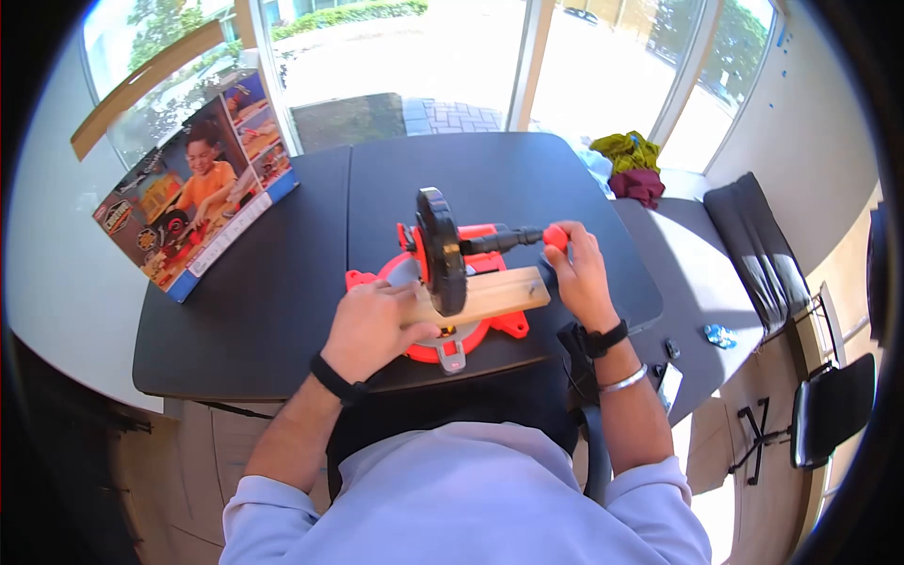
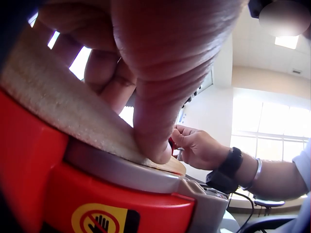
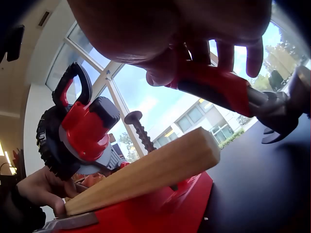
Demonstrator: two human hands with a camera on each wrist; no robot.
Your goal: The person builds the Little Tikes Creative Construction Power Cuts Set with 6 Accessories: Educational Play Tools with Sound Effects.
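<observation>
My left hand grips the near left end of a pale wooden plank, its thumb along the near edge. The plank lies across the red and grey base of a toy miter saw, beneath the black blade guard. A grey toy screw stands upright in the plank's right end. Above and to the right of that end, my right hand grips the red-and-black handle of a toy hammer with a dark grey head. The hammer is clear of the screw.
A large toy box stands at the left of the dark table. Beyond the right edge are a cushioned bench, crumpled clothes, a phone and a blue crumpled item. An office chair stands at far right.
</observation>
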